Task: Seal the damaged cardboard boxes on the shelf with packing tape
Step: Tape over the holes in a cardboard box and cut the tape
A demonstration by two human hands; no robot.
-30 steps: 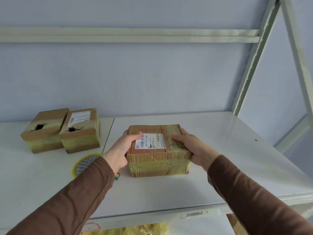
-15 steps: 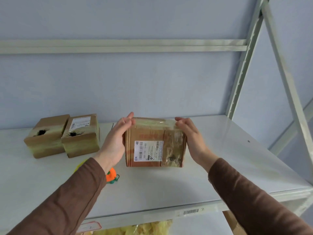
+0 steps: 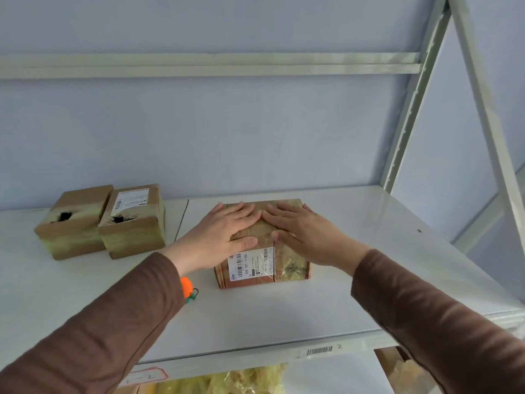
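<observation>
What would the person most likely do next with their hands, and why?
Probably lift both hands off and reach for a torn box. The left hand and right hand lie flat on the taped box, while two boxes at the left show open holes.

Three cardboard boxes — one under the hands (image 3: 227, 234), two torn ones (image 3: 133, 223) left of them — and one shelf (image 3: 355, 280).
</observation>
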